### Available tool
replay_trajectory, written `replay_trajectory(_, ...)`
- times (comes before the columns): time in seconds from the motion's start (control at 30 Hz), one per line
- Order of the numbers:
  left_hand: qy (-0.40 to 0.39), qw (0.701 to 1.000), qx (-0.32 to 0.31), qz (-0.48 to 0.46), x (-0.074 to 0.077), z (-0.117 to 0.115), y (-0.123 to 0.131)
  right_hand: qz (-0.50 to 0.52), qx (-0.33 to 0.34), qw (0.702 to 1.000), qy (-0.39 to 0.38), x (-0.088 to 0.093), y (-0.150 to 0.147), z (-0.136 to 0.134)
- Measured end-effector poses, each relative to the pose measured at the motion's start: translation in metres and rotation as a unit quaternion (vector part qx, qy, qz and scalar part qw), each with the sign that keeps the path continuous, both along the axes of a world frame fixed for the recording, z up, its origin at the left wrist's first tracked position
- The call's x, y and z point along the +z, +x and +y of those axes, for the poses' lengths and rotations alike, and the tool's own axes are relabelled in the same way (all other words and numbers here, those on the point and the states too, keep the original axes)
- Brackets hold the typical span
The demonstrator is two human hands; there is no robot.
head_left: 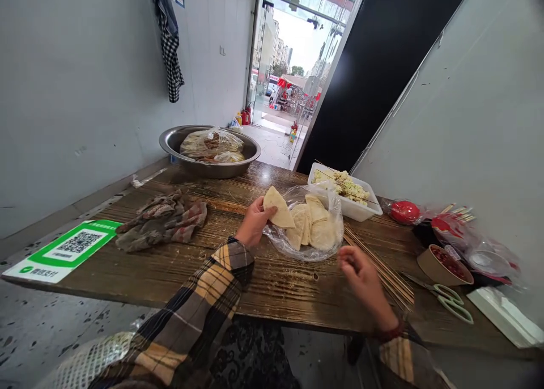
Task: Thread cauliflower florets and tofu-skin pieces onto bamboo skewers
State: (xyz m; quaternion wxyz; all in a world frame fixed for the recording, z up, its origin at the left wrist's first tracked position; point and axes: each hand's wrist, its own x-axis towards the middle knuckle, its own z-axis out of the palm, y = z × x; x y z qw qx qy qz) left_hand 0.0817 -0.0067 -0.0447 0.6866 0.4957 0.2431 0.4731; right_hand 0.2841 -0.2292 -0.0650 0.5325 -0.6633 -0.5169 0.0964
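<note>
Left hand: the left hand (254, 223) pinches a pale folded flatbread wedge (277, 208) between thumb and fingers, lifted at the left side of the clear bag.
Right hand: the right hand (361, 274), fingers loosely curled, hovers just beside the bag's near right corner; I can't tell whether anything sits between its fingertips.
Clear bag: the plastic bag (337, 210) lies open, with more pale flatbreads (323, 231) overlapping inside.
Near edge: a strip of crumb-strewn planks runs between bag and table edge, leaving the wrists some room.
Left side: more planks, then a crumpled stained cloth (168, 222) and a green QR sign (76, 247) along the edge.
Right side: tighter; thin sticks (382, 273) slant past the right hand, then scissors (454, 304) and a paper bowl (429, 267) of something red.
Far side: a white tub (360, 210) of pale yellow pieces close behind the bag; a steel basin (206, 169) of bagged food farther left.
Tabletop: the dark wooden table (140, 275) has visible grain and a knot.
Room: pale walls, a checked cloth (172, 66) hanging left, a glass doorway (293, 66) onto the street.
</note>
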Motion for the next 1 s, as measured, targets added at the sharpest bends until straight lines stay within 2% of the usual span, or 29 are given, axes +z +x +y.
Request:
replay_trajectory(0.07, 0.001, 0.999, 0.036, -0.006, 0.005, 0.003, -0.005, -0.029, 0.065, 0.997, -0.033, -0.001, -0.027, 0.018)
replay_trajectory(0.17, -0.012, 0.997, 0.072, -0.022, 0.012, 0.007, -0.011, -0.085, 0.098, 0.990, -0.062, -0.005, -0.051, 0.043)
replay_trajectory(0.27, -0.023, 0.996, 0.076, -0.043, 0.018, 0.010, -0.015, -0.118, 0.124, 0.981, -0.088, -0.002, -0.055, 0.062)
replay_trajectory(0.4, -0.010, 0.996, 0.081, -0.034, 0.019, 0.011, -0.014, -0.163, 0.196, 0.959, -0.122, 0.011, -0.050, 0.079)
replay_trajectory(0.53, 0.029, 0.995, 0.097, 0.010, 0.014, 0.009, -0.010, -0.113, 0.236, 0.958, -0.115, 0.020, -0.054, 0.100)
replay_trajectory(0.7, 0.031, 0.995, 0.084, 0.050, 0.015, 0.003, -0.001, 0.030, 0.217, 0.975, -0.041, 0.022, -0.061, 0.123)
replay_trajectory(0.9, -0.058, 0.998, -0.006, 0.039, 0.039, 0.006, 0.015, 0.112, 0.168, 0.979, 0.029, 0.027, -0.036, 0.117)
replay_trajectory(1.0, -0.073, 0.996, -0.028, 0.041, 0.046, 0.007, 0.022, 0.158, 0.143, 0.974, 0.078, 0.031, -0.026, 0.115)
